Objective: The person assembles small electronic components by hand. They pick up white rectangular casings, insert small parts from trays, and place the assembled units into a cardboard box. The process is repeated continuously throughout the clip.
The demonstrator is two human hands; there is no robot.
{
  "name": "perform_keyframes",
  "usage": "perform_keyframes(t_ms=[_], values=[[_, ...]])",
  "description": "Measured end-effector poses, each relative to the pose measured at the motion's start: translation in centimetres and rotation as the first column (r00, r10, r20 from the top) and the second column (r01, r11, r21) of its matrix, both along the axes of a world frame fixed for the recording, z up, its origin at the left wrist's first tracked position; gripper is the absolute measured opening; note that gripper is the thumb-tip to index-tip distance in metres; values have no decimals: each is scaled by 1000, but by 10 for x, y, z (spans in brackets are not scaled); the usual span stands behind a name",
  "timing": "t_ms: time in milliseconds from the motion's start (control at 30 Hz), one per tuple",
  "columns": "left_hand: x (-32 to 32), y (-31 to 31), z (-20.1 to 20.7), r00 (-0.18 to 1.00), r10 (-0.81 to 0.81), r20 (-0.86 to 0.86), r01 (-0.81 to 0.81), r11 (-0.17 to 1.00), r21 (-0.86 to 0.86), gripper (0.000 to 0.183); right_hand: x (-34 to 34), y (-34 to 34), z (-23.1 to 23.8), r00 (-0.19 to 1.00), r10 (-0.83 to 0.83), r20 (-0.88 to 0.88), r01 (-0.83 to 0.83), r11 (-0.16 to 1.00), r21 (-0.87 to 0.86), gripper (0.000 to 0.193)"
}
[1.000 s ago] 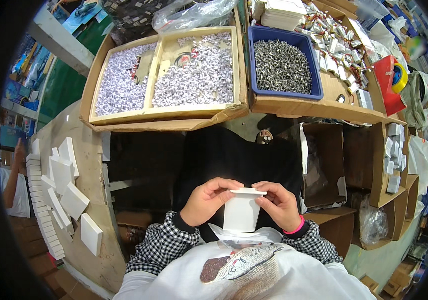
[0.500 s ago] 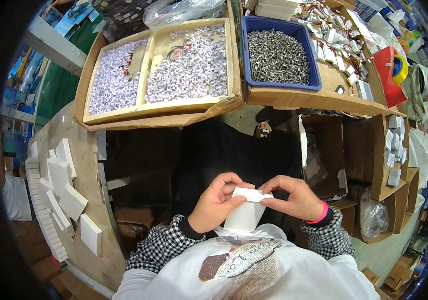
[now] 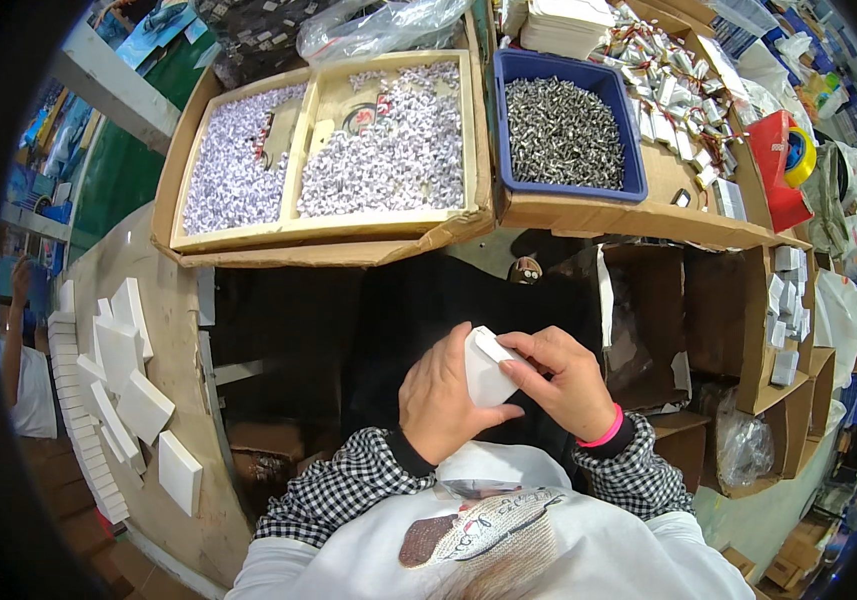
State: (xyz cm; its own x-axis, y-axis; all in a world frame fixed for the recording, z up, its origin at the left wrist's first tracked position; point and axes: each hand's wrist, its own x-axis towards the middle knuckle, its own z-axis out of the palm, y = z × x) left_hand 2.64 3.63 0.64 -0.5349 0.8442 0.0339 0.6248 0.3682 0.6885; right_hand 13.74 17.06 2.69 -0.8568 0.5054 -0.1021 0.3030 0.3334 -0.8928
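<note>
Head view: our left hand [image 3: 438, 395] curls partway round a white box [image 3: 485, 374] in front of our body; our right hand [image 3: 553, 382] pinches its far end between thumb and fingers; similar white blocks [image 3: 145, 405] lie on the left tabletop [image 3: 170, 310]; metal pieces [image 3: 565, 133] fill a far blue bin [image 3: 573, 189].

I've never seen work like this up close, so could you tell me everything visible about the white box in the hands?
The white box looks plain and smooth, with flat faces and a narrow strip along its upper edge; it may be card, but I can't be sure. It sits tilted above dark cloth. The left hand cups its left side, while the right hand grips near the strip. Whether it is closed is unclear.
</note>
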Motion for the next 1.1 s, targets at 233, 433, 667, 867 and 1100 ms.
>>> perform_keyframes(t_ms=[233,433,667,867,1100], values=[[6,0,-7,998,38,43,-38,999,-9,86,-5,-16,-7,979,-56,-194,102,966,238,22],[8,-2,-9,1000,7,10,-7,999,33,88,0,-21,-6,981,-112,-161,150,958,245,20],[10,-3,-3,1000,15,16,-15,1000,13,83,0,-24,-6,966,-194,-170,233,939,252,18],[12,-4,-6,1000,13,-24,-13,1000,6,83,0,-21,-5,971,-153,-183,205,927,314,16],[8,-4,-9,995,25,-92,-21,999,41,90,-3,-18,3,991,-46,-129,95,911,401,20]])
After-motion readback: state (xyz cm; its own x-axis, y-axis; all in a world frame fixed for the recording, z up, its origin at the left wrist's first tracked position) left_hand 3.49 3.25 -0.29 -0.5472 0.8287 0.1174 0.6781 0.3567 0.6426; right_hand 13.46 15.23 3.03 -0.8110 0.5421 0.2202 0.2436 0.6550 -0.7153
